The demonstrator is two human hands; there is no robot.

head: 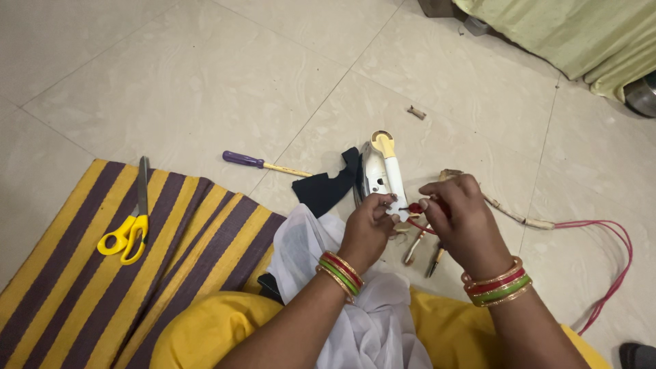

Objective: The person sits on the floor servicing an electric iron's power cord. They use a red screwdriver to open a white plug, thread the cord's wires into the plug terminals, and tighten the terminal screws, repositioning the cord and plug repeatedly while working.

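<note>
Here the tiled floor (205, 75) carries everything, and the largest thing on it is the yellow and purple striped mat (102, 273), spread left of the dismantled clothes iron (379, 174). No container shows in view. A pale green cloth (581, 34) hangs far beyond the iron, to its right. A white cloth (321, 253) lies over the person's lap, just on the near side of the iron, above yellow clothing (205, 335). A black piece of fabric (328, 188) lies touching the iron's left side.

The iron lies on the floor with its shiny metal body bare and a white and yellow handle part running along it. A pink cord (608, 260) loops away to the right of the iron, joined to a braided cable (512, 215).

The left hand (369, 229) and right hand (458, 219) meet just on the near side of the iron; both pinch a small red wire end (415, 207) between fingertips, each grip closed on it.

Yellow-handled scissors (130, 225) lie on the mat, well left of the iron. A purple-handled screwdriver (263, 163) lies on the floor between them. Small pliers (436, 258) lie under the right hand
</note>
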